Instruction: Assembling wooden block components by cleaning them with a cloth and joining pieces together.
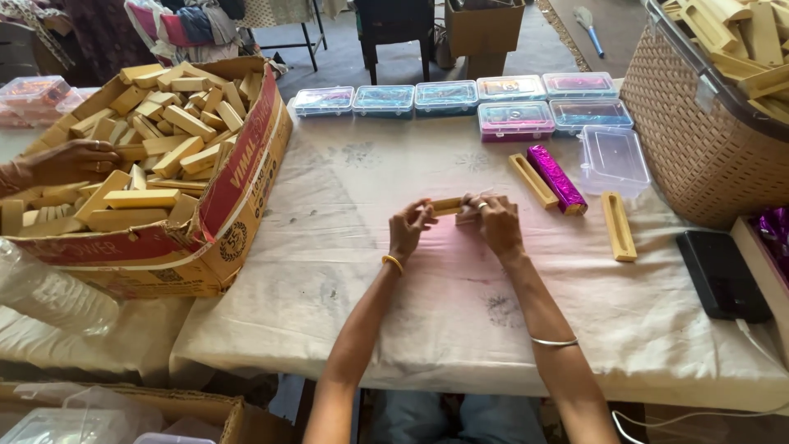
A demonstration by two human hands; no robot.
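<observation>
My left hand (408,228) and my right hand (493,220) both grip a small tan wooden block (448,206) just above the cloth-covered table (460,312). The left fingers pinch its left end; the right fingers cover its right end. To the right lie two open wooden trays (532,180) (618,225) and a block wrapped in shiny purple foil (557,179). An empty clear plastic box (612,158) sits beside them.
A large cardboard box (238,189) heaped with wooden blocks stands at left, with another person's hand (70,162) resting on them. Lidded plastic boxes (444,97) line the far edge. A woven basket (699,140) of blocks is at right, a black device (722,275) near it.
</observation>
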